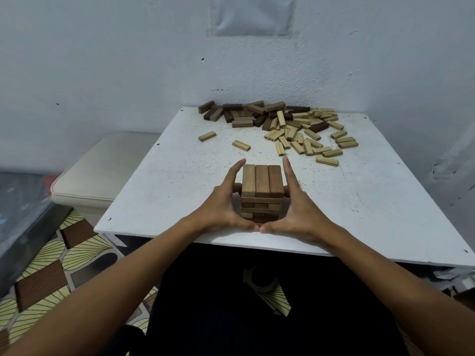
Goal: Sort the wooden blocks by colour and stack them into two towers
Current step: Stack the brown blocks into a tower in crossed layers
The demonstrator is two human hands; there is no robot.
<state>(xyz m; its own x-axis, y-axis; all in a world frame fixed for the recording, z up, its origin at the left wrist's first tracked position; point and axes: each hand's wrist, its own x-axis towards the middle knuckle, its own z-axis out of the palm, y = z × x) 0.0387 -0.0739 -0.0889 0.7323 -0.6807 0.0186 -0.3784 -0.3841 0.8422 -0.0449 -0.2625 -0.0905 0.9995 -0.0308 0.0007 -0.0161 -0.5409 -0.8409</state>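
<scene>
A rough, pale blue-white wall (102, 60) rose behind a white bench (159, 191) whose top was speckled and chipped. A pale rectangular patch (253, 15) showed high on the wall. Left of the bench stood a cream cushioned seat (102, 165). The floor (46, 273) below carried a patterned covering of yellow fans and brown ribbed squares.

This looks like a plain room in a home rather than a workplace. A small white table (359, 201) with a chipped, speckled top is pushed into a corner of rough, white-painted walls (102, 60), and a cream cushioned seat (102, 170) stands just beside it on the left. Underfoot lies a floor covering (51, 273) patterned with brown squares and yellow leaf shapes, a household touch.
</scene>
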